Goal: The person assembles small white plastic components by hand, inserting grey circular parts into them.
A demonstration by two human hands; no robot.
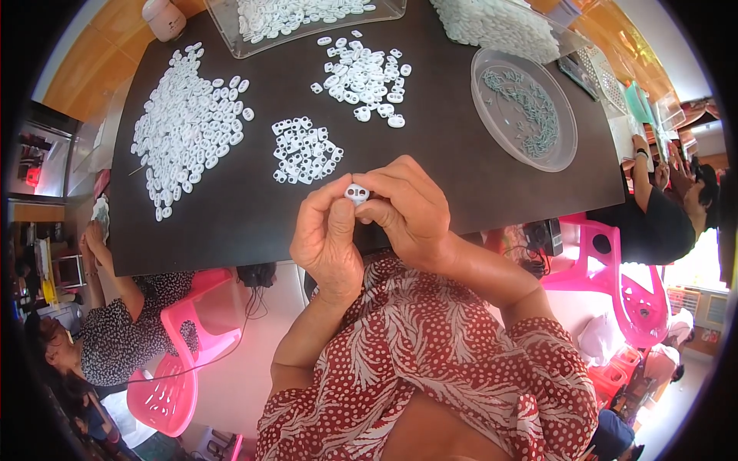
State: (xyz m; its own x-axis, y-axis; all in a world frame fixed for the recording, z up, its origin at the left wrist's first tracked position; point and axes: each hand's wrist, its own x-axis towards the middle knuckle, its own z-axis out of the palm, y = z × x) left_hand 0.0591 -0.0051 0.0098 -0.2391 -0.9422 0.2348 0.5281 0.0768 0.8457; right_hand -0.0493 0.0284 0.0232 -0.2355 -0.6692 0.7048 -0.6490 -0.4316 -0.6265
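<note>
A small white plastic cord lock (357, 194) with two dark holes is held between both hands, just past the table's near edge. My left hand (329, 230) pinches it from the left with thumb and fingers. From the right, the thumb and forefinger of my right hand (409, 206) close on the same piece. A small pile of white square-ended pieces with holes (306, 151) lies just beyond the left hand. Farther off is a loose pile of white oval two-hole pieces (364, 77). At the left spreads a big heap of similar white ovals (187, 127).
A round clear tray (484, 129) at the right holds many tiny greenish springs (538, 115). Clear bins (238, 48) of white pieces stand at the far edge, near a pinkish jar (164, 19). Co-workers sit left and right on pink chairs (165, 396).
</note>
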